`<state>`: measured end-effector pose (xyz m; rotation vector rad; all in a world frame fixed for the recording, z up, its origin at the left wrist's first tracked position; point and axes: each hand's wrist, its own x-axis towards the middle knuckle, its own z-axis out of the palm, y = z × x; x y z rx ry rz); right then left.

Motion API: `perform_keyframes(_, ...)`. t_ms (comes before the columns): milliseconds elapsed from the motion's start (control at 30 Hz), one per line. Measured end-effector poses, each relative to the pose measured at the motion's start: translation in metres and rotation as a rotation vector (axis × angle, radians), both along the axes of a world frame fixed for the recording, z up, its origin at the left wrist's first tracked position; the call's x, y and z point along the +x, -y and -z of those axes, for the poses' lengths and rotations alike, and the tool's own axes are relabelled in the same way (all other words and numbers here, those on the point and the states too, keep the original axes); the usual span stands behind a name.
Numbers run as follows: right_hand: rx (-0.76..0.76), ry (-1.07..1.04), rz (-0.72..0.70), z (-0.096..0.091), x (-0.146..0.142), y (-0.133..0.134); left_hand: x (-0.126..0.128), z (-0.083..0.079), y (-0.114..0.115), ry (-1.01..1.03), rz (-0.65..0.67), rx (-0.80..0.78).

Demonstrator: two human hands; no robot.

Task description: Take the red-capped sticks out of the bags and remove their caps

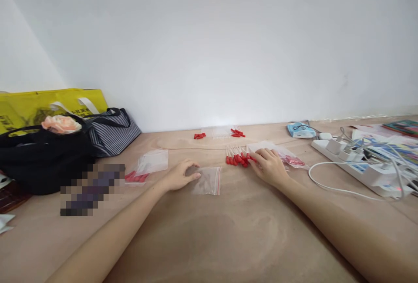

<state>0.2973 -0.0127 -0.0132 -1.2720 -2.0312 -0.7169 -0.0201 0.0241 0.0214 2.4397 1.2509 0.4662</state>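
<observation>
Bare forearms [127, 227], cut off by the lower edge, reach across the brown wooden tabletop [209, 239]. At the left hand [180, 175], the grip is parted, thumb and fingers curved around a gap, with nothing visibly held; its thumb tip overlaps the edge of a flat, clear plastic bag with a red-lined edge [208, 181], and whether they touch is unclear. At the right hand [269, 167], bent fingers meet a cluster of thin pale sticks with red heads [235, 157]; they cover its near end, so I cannot tell whether this grip has closed on any. Just beyond the right grip, clear bags with red contents [295, 161] are partly hidden by the hand. Left of the left grip, frosted clear bags [152, 162] overlap red pieces, blurring their outline. Farther left, pixelation masks a dark object [94, 191], and a black fabric bag [39, 156] runs off the frame.
</observation>
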Motion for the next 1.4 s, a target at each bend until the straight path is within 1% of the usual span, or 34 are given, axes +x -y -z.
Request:
perform_keyframes(100,0.046,-0.023,-0.12,0.003,-0.011,0.01,0.001,-0.006,-0.016,-0.029,0.022,-0.105)
perform_keyframes(167,0.018,-0.009,-0.246,0.004,-0.021,0.016,0.004,-0.009,-0.024,-0.047,0.002,-0.169)
perform_keyframes(233,-0.058,0.029,-0.374,0.006,-0.031,0.022,0.008,-0.011,-0.029,-0.068,-0.041,-0.239)
perform_keyframes(300,-0.149,0.065,-0.464,0.007,-0.039,0.026,0.011,-0.012,-0.03,-0.08,-0.079,-0.29)
perform_keyframes(400,-0.254,0.065,-0.494,0.007,-0.043,0.028,0.006,-0.013,-0.028,-0.039,-0.143,-0.263)
perform_keyframes(433,-0.28,0.053,-0.486,0.007,-0.042,0.027,0.001,-0.015,-0.028,-0.017,-0.188,-0.237)
perform_keyframes(500,-0.322,0.029,-0.472,0.008,-0.041,0.026,-0.017,-0.02,-0.032,0.023,-0.333,-0.165)
perform_keyframes(600,-0.356,0.005,-0.47,0.009,-0.039,0.025,-0.051,-0.028,-0.046,0.033,-0.661,-0.033)
perform_keyframes(667,-0.368,-0.005,-0.473,0.009,-0.039,0.025,-0.071,-0.031,-0.055,-0.003,-0.841,0.035)
perform_keyframes(733,-0.376,-0.01,-0.472,0.008,-0.039,0.025,-0.085,-0.03,-0.06,-0.045,-0.956,0.083)
perform_keyframes(800,-0.381,-0.01,-0.466,0.008,-0.04,0.026,-0.092,-0.026,-0.057,-0.093,-0.993,0.172)
perform_keyframes(867,-0.382,-0.004,-0.463,0.007,-0.04,0.026,-0.097,-0.022,-0.046,-0.151,-0.95,0.368)
perform_keyframes(900,-0.381,-0.002,-0.462,0.007,-0.039,0.026,-0.1,-0.021,-0.037,-0.186,-0.885,0.49)
perform_keyframes(933,-0.381,0.001,-0.461,0.007,-0.039,0.026,-0.105,-0.02,-0.026,-0.215,-0.792,0.599)
perform_keyframes(967,-0.382,0.003,-0.46,0.007,-0.039,0.026,-0.11,-0.019,-0.014,-0.24,-0.647,0.65)
perform_keyframes(1033,-0.383,0.007,-0.461,0.007,-0.039,0.026,-0.124,-0.019,0.009,-0.331,-0.328,0.616)
perform_keyframes(1067,-0.384,0.008,-0.464,0.007,-0.039,0.025,-0.131,-0.018,0.02,-0.383,-0.214,0.578)
perform_keyframes(1100,-0.384,0.008,-0.469,0.007,-0.04,0.025,-0.139,-0.018,0.028,-0.418,-0.129,0.558)
perform_keyframes(1167,-0.378,0.004,-0.477,0.007,-0.04,0.025,-0.152,-0.015,0.038,-0.453,-0.083,0.565)
perform_keyframes(1267,-0.369,-0.002,-0.48,0.007,-0.04,0.025,-0.163,-0.011,0.037,-0.492,-0.154,0.558)
perform_keyframes(1400,-0.361,0.001,-0.475,0.008,-0.04,0.025,-0.162,-0.007,0.029,-0.492,-0.209,0.527)
